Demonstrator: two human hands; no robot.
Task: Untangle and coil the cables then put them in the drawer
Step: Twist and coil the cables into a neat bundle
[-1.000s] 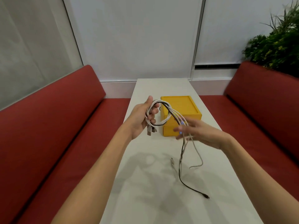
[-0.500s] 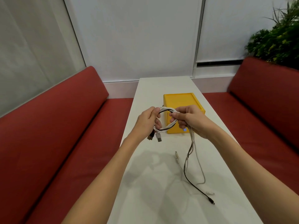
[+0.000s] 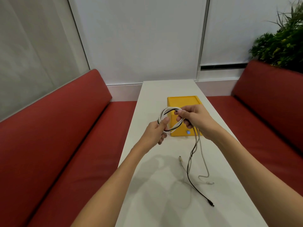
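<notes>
Red benches point(image 3: 65, 128) flank your white table point(image 3: 155, 95), with a plant point(image 3: 282, 45) far right. The yellow drawer box point(image 3: 182, 101) sits just behind your hands. Your left hand point(image 3: 155, 131) and right hand point(image 3: 195, 118) both curl their fingers around the cable coil point(image 3: 165, 109), held above the table. The loose cable tails point(image 3: 191, 161) trail onto the tabletop.

— We find the light bright, soft and even; faint grey shadows lie on the table point(image 3: 229, 210) toward 6 o'clock.
— We read it as overhead light. The cables point(image 3: 168, 109) at centre are sharp, the plant point(image 3: 278, 45) at 2 o'clock is smeared, and straight edges bow at 3 and 9 o'clock.
</notes>
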